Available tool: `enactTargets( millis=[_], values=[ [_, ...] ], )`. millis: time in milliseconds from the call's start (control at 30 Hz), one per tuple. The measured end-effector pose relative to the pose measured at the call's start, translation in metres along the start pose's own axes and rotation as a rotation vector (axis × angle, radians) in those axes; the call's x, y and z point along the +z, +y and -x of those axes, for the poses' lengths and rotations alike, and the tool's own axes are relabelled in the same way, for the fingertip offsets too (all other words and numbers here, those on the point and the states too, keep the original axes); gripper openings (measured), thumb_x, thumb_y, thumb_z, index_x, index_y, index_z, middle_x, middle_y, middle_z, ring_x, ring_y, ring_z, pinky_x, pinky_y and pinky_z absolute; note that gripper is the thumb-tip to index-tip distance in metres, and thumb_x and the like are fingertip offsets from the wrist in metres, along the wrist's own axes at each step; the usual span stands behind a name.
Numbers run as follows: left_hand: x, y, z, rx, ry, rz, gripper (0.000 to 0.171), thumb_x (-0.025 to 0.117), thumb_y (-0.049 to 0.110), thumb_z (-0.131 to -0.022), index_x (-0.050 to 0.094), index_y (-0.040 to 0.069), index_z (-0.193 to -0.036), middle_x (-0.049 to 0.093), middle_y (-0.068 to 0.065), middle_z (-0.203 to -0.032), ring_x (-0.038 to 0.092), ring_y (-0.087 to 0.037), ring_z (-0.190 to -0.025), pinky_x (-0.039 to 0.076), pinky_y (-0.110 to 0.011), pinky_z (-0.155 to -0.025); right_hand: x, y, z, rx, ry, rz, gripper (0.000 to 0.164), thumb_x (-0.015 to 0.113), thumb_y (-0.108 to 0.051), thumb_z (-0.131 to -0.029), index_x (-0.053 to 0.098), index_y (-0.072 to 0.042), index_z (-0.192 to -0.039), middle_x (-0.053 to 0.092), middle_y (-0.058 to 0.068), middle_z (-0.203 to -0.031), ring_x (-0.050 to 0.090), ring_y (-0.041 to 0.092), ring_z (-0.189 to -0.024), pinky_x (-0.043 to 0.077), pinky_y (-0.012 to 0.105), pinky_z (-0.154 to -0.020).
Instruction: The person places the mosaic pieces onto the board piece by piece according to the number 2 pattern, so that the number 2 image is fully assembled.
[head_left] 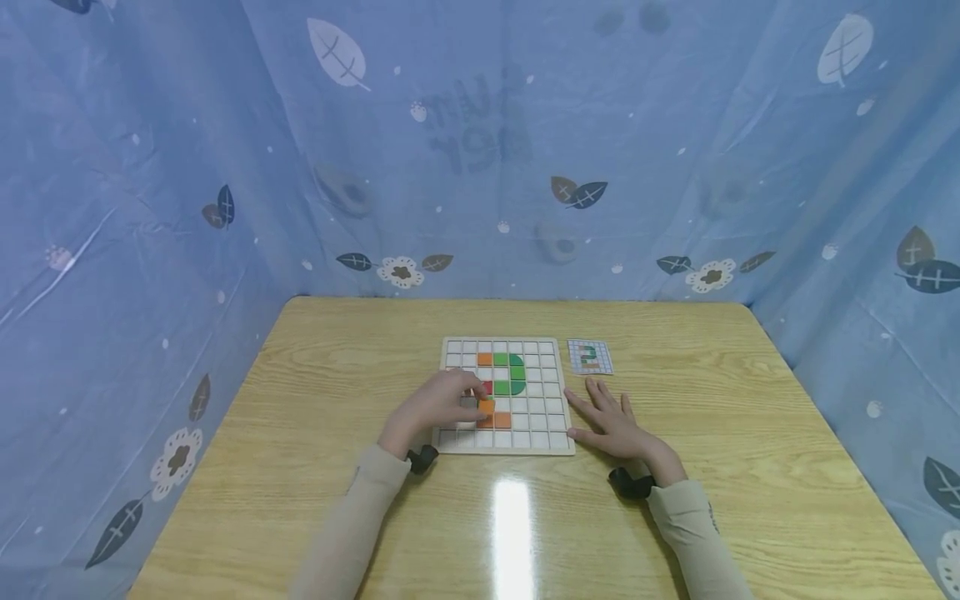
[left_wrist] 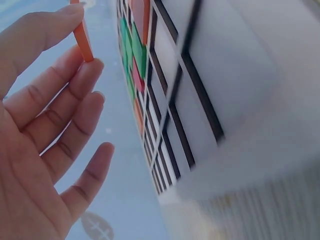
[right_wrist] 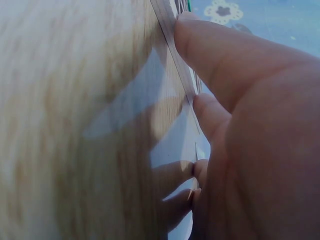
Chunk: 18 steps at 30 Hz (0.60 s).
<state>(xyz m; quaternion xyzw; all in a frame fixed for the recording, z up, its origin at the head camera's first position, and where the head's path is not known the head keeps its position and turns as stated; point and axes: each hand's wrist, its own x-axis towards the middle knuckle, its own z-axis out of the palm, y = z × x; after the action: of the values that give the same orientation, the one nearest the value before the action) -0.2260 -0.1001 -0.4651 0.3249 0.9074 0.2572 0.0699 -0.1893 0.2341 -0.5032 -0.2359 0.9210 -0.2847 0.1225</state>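
Note:
Between thumb and fingertips, my left hand [head_left: 438, 402] pinches a thin square orange tile [left_wrist: 84, 41], held over the lower left part of a white gridded board [head_left: 557, 435]. On that board lie several tiles: an orange tile [head_left: 485, 359] at the top, light green and rounded dark green tiles [head_left: 517, 372], a partly hidden red tile, and an orange tile [head_left: 502, 420] lower down. My right hand [head_left: 617, 429] rests on the table with fingers spread, its thumb and index fingertips at the board's right edge. My left hand hides some left-hand squares.
A small printed card [head_left: 590, 357] with a gridded coloured pattern lies right of the board, just beyond my right fingertips. The wooden table [head_left: 337, 350] reaches back to a blue leaf-patterned curtain [head_left: 480, 183], which also hangs on both sides.

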Motion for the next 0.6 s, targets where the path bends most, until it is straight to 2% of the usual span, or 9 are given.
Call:
enactTargets(
  millis=[333, 600],
  values=[
    [0.010, 0.013, -0.011, 0.035, -0.034, 0.029, 0.022, 0.072, 0.034, -0.080, 0.069, 0.020, -0.097, 0.065, 0.011, -0.094, 0.059, -0.009, -0.090, 0.047, -0.023, -0.080, 0.000, -0.001, 0.001, -0.008, 0.005, -0.001, 0.067, 0.053, -0.041, -0.092, 0.023, -0.017, -0.148, -0.001, 0.022, -0.153, -0.007, 0.044, -0.139, -0.012, 0.067, -0.101],
    [0.017, 0.017, -0.014, 0.027, -0.041, 0.048, 0.027, 0.071, 0.040, -0.079, 0.068, 0.021, -0.097, 0.063, 0.012, -0.094, 0.057, -0.007, -0.087, 0.047, -0.022, -0.077, -0.001, -0.002, 0.001, -0.006, 0.001, 0.002, 0.067, 0.053, -0.040, -0.092, 0.023, -0.015, -0.148, -0.001, 0.023, -0.153, -0.007, 0.044, -0.138, -0.012, 0.067, -0.101]
  ],
)
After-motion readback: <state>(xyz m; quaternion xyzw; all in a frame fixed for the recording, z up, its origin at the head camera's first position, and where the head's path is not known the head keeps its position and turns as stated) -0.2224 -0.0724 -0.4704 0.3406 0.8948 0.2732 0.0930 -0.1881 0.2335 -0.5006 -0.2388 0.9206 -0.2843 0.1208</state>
